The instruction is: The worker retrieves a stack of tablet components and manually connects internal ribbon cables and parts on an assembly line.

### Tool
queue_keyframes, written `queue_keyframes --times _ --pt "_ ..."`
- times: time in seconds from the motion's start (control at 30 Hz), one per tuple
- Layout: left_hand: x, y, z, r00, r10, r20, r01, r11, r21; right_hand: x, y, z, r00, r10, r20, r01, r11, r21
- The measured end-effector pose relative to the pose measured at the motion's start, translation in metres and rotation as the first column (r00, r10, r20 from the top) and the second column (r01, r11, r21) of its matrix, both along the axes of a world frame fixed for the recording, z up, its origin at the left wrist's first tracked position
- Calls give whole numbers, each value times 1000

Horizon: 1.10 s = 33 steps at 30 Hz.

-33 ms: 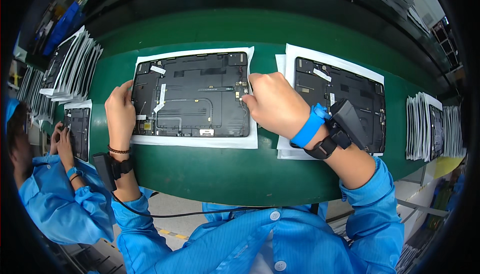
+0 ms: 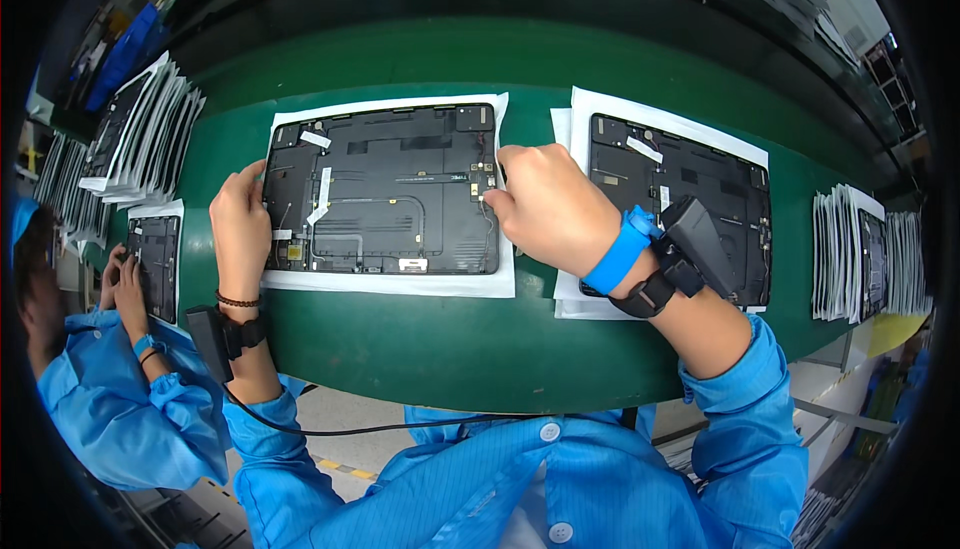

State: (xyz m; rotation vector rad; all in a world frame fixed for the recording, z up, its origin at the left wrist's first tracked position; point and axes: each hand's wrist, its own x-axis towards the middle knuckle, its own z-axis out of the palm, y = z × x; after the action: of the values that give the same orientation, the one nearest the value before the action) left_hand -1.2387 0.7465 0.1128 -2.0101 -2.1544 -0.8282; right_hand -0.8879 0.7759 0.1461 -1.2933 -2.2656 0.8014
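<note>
A black tablet back housing (image 2: 370,219) lies on a white foam sheet (image 2: 390,285) in front of me, its inside facing up. White tape strips, thin cables and small boards show in it. At its left edge my left hand (image 2: 240,217) is closed, fingers curled round the rim. My right hand (image 2: 552,204) is closed at the right edge, beside a small connector board (image 2: 483,181). Its thumb and forefinger press against that edge; the other fingers are tucked out of sight. Partly behind my right hand and wrist lies a second tablet housing (image 2: 690,189) on white sheets.
Stacks of housings between white sheets stand at the left (image 2: 150,139) and right (image 2: 840,254) of the green table (image 2: 420,349). At the left, a co-worker's hands (image 2: 125,289) touch another housing (image 2: 155,254). A black cable (image 2: 390,429) runs from my left wrist across my front.
</note>
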Motion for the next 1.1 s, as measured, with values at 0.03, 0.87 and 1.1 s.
queue_keyframes --times 0.03,0.87,1.1 --pt "1 1 0 1000 6 5 -6 1000 -1 1 0 0 1000 -1 0 1 1000 -1" --pt "-15 5 -18 980 92 176 -86 995 -41 2 8 -12 996 -82 -32 79 994 -74" --pt "-16 5 -19 980 93 177 -88 995 -36 2 8 -11 997 -74 -32 71 995 -66"
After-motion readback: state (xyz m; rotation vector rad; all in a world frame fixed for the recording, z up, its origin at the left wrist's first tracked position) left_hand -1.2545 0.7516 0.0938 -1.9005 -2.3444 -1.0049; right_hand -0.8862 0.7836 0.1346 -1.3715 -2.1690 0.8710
